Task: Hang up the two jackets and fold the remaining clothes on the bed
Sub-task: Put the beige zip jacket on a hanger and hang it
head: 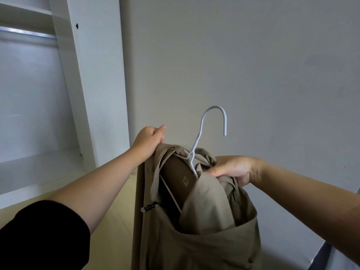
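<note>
A beige jacket (204, 240) hangs in front of me with a white wire hanger (213, 117) inside its collar, the hook sticking up above the fabric. My left hand (149, 140) grips the jacket's left shoulder edge at the top. My right hand (233, 169) pinches the collar fabric on the right side, just beside the hanger's neck. The jacket's dark brown lining with a small label shows inside the neck. A zipper pull dangles at the left front edge.
An open white wardrobe (91, 75) stands at the left, with a metal hanging rail (27, 34) high up and a shelf above it. A plain grey wall (253, 65) fills the right. Pale wooden floor (109, 221) lies below.
</note>
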